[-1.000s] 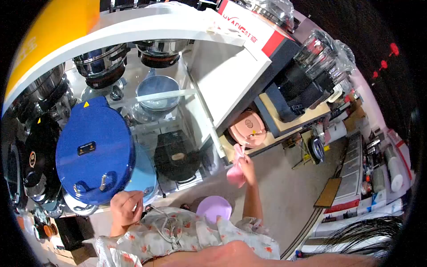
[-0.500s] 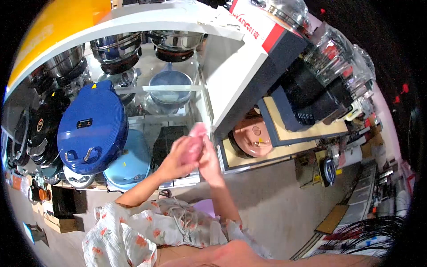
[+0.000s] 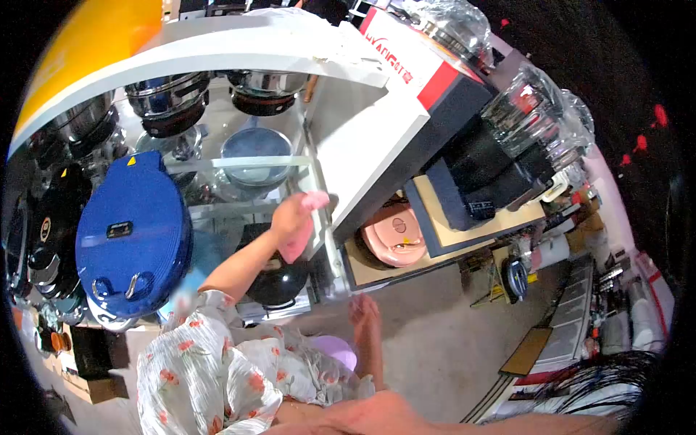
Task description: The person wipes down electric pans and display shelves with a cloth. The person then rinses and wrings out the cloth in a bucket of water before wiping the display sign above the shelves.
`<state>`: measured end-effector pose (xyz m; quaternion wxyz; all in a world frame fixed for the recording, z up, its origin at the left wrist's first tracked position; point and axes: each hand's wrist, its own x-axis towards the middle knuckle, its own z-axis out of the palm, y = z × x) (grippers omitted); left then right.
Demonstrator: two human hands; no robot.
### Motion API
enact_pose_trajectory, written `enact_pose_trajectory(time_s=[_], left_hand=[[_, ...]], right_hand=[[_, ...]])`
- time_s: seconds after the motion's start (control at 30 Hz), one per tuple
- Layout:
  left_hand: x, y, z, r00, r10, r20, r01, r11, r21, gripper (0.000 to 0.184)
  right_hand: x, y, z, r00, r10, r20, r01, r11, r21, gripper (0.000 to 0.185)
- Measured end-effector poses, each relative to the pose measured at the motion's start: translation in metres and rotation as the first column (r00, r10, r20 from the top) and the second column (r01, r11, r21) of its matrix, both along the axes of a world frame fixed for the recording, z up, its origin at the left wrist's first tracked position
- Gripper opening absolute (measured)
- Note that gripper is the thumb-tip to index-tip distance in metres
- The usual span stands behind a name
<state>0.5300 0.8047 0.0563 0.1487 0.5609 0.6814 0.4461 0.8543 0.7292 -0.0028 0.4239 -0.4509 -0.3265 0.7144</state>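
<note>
The left hand is closed around a pink cloth, bunched so that it shows past the fist at both ends; the right hand hangs nearer the body with no object visible in it, too blurred to tell how its fingers stand. The cloth lies far and left of the right hand, well apart from it, its long axis running from far right to near left. Just right of the cloth is the white panel; whether they touch I cannot tell. A dark appliance sits below the cloth's near end, and a pink appliance lies far and right of the right hand.

On the far right, a white-and-red box carries red lettering, roughly "HYANG", then characters I cannot make out. The blue appliance at left has a yellow warning triangle and a dark label too small to read.
</note>
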Motion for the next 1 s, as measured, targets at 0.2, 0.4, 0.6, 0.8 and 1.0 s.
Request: enact_pose_trajectory(time_s=[0.2, 0.4, 0.6, 0.8, 1.0], left_hand=[[0.039, 0.047, 0.123, 0.98, -0.138, 0.144, 0.01, 0.754, 0.657, 0.052], [0.075, 0.083, 0.153, 0.989, 0.114, -0.091, -0.006, 0.654, 0.756, 0.069], [0.069, 0.061, -0.016, 0.996, 0.033, -0.085, 0.007, 0.903, 0.43, 0.078], [0.064, 0.078, 0.104, 0.953, 0.156, -0.258, 0.07, 0.717, 0.693, 0.077], [0.069, 0.087, 0.193, 0.729, 0.488, -0.48, 0.195, 0.524, 0.829, 0.048]], right_hand=[[0.027, -0.033, 0.024, 0.973, -0.196, 0.119, 0.197, 0.98, 0.007, 0.038], [0.046, -0.037, -0.001, 0.934, -0.246, 0.26, 0.25, 0.968, 0.018, 0.038], [0.043, -0.058, -0.009, 0.955, -0.199, 0.22, 0.191, 0.98, 0.057, 0.037], [0.044, -0.045, -0.017, 0.941, -0.265, 0.21, 0.257, 0.964, 0.065, 0.031], [0.032, -0.031, -0.003, 0.979, -0.161, 0.122, 0.145, 0.981, 0.131, 0.029]])
